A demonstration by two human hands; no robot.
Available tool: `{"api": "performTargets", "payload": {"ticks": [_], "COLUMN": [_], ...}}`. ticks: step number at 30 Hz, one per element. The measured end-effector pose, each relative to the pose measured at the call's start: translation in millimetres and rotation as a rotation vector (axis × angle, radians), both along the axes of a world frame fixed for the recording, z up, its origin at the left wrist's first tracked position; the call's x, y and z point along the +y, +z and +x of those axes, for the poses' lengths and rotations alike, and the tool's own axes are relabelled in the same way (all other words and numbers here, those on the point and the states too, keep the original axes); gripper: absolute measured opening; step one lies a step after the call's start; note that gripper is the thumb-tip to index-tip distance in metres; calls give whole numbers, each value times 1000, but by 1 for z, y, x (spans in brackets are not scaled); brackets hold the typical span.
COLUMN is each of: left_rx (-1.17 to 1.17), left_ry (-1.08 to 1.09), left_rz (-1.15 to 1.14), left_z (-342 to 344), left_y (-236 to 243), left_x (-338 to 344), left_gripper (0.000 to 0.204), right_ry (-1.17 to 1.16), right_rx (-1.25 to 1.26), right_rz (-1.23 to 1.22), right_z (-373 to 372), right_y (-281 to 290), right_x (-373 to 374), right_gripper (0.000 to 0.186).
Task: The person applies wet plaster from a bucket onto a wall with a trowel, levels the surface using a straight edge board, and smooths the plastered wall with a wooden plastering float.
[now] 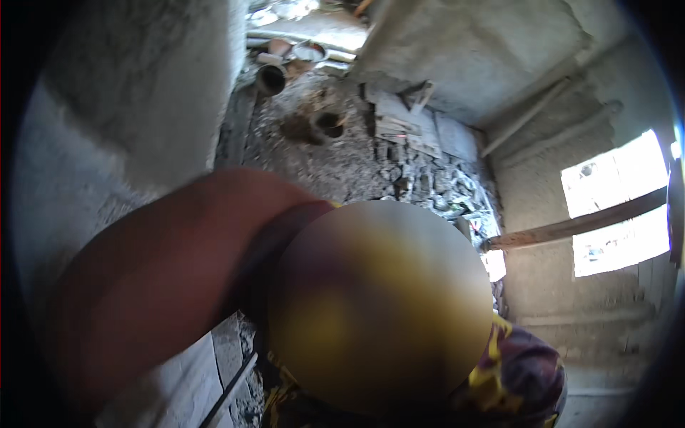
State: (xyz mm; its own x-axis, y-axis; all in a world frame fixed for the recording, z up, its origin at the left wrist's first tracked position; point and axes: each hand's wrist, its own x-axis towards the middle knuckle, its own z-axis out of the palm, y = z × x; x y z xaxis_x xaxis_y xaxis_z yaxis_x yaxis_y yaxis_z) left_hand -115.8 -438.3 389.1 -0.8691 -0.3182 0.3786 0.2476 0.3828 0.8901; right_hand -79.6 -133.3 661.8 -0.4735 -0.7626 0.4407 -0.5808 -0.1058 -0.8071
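1. Bare arm [164,285]: nearest you, out of focus, long axis from lower left up to centre. You cannot tell which arm it is. Neither of your hands is in view, so the set of the fingers cannot be told.
2. Concrete wall [128,93]: just left of the arm; contact unclear.
3. Blurred oval patch: centre, hiding what is behind.
4. Yellow-and-maroon patterned cloth [521,371]: lower right, cut off by the edge.
5. Dark rod [228,392]: beside the grey slab [178,385].
6. Rubble floor [321,164]: beyond the arm, holding an open pipe mouth [328,125].
7. Wooden pole [578,225]: crosses the bright window opening [614,178], far right.
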Motion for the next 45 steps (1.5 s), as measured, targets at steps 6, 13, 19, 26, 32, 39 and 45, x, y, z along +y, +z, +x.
{"api": "performTargets", "payload": {"ticks": [6, 13, 19, 26, 32, 39, 45], "left_rx": [-114, -429, -723, -966, -1141, -1217, -680], "left_ry": [-88, -670, -1172, -1431, -1434, -1666, -1821], "left_rz": [-11, -20, -98, -302, -478, -966, -1015], "left_z": [0, 38, 130, 214, 251, 247, 232], "left_y": [-21, -76, -101, -129, -158, -204, -226], "left_x": [28, 284, 494, 604, 644, 652, 598], "left_gripper": [48, 49, 50, 52, 53, 63, 83], "right_ry": [-704, -1742, -2359, -2492, -2243, -3069, -2464], "right_rx": [-382, -1068, -2129, -2277, -1913, -1308, -1311], "right_rz": [-54, 531, 440, -550, -1094, 563, 818], "right_z": [32, 424, 681, 637, 597, 721, 790], "right_y": [-182, -491, -479, -495, -476, -538, -410], "right_x": [114, 147, -36, -4, 146, 309, 494], "right_gripper": [34, 38, 47, 24, 26, 26, 63]}}
